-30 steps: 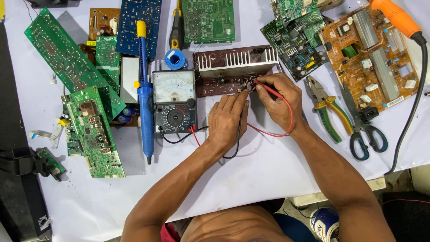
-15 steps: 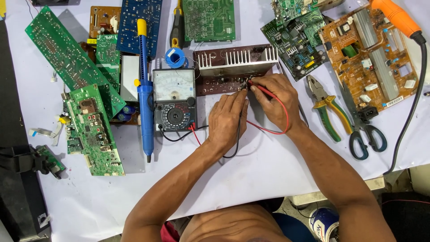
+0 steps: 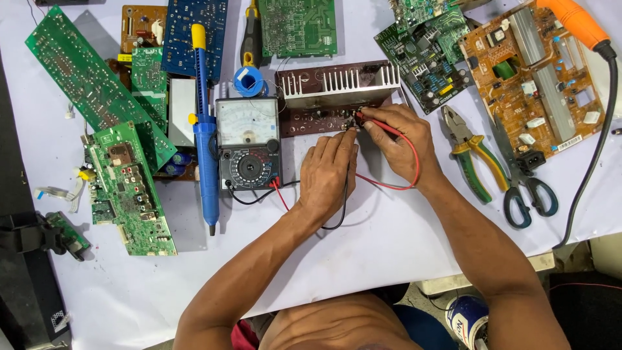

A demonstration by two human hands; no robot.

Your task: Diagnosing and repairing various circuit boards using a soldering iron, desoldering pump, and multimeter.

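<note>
Pinching the red probe [image 3: 382, 124] in our right hand [image 3: 398, 142] and, seemingly, the black probe in our left hand [image 3: 330, 175], we steady both tips on the brown board [image 3: 324, 116] beside the meter [image 3: 248, 150].

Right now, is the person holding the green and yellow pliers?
No, the pliers lie untouched on the table while the right hand holds a red probe.
</note>
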